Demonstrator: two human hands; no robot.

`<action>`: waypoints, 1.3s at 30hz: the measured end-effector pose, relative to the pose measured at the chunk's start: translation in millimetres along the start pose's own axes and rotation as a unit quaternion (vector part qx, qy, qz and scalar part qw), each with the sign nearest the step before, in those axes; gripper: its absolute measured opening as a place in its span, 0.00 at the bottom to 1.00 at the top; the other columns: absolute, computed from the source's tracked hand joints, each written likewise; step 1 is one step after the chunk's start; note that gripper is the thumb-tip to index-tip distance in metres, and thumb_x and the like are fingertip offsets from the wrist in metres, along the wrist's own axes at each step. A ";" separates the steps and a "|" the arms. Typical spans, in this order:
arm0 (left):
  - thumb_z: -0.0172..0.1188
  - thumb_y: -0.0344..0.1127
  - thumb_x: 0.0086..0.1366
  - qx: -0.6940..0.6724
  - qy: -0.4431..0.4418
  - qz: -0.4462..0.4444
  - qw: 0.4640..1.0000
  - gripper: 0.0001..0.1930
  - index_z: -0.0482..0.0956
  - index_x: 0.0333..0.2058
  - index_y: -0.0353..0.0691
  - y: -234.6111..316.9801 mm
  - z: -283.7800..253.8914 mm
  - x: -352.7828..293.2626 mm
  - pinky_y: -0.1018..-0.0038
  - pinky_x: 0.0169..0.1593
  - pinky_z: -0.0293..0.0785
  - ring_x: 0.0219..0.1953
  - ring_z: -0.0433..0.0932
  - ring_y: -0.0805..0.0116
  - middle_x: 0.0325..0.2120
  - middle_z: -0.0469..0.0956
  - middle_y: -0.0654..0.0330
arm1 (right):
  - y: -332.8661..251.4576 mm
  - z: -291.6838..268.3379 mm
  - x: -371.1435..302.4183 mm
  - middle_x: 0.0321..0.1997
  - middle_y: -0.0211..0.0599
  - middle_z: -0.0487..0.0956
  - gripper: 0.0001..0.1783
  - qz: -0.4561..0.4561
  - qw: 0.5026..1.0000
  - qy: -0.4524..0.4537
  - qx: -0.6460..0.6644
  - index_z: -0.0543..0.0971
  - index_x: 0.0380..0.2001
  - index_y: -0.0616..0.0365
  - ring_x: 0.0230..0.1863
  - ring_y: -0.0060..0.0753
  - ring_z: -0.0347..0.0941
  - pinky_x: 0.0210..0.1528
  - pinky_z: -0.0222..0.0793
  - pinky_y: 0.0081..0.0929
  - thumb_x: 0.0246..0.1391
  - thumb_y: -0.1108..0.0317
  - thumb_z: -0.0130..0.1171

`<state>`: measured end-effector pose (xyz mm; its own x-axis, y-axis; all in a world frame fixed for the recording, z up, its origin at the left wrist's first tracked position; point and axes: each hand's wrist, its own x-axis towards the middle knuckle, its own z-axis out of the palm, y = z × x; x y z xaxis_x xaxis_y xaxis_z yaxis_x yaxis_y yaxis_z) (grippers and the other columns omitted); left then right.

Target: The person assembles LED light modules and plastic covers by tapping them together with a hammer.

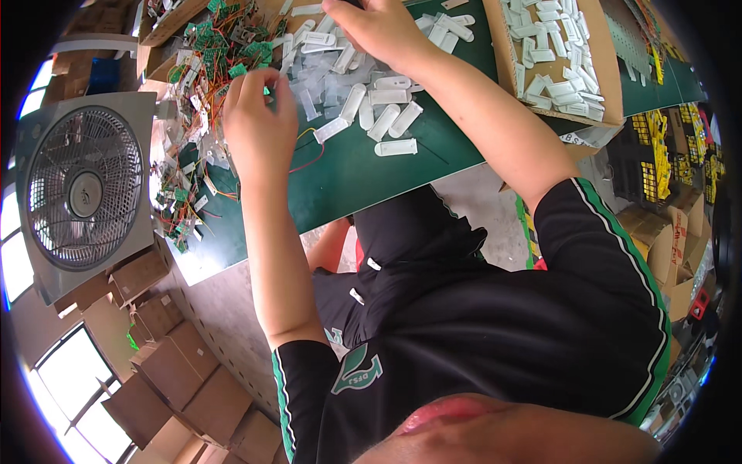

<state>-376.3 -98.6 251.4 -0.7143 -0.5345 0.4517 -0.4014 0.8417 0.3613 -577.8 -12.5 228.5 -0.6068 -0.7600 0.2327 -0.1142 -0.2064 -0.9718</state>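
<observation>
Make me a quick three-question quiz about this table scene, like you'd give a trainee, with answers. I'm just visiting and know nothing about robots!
1. Multiple choice: what stands to the left of the green table?
a) a ladder
b) a fan
c) a sink
2. True or false: the cardboard box at the upper right holds white plastic pieces.
3. Which is nearer the tangle of green circuit boards and wires: the person's left grip or right grip?

Key:
1. b
2. True
3. The left grip
</observation>
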 end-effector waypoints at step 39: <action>0.69 0.42 0.61 0.196 0.088 -0.178 0.960 0.09 0.88 0.36 0.45 -101.8 -29.4 -103.5 0.55 0.59 0.67 0.52 0.73 0.49 0.45 0.80 0.57 | -20.6 12.7 -11.6 0.22 0.25 0.67 0.04 0.204 0.974 -0.043 0.086 0.71 0.39 0.54 0.17 0.17 0.60 0.17 0.55 0.20 0.67 0.68 0.55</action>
<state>-244.6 -131.2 191.9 -0.3986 -0.7691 0.4995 -0.8116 0.5495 0.1984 -558.5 -7.2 246.3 -0.5045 -0.8480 -0.1624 0.2610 0.0295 -0.9649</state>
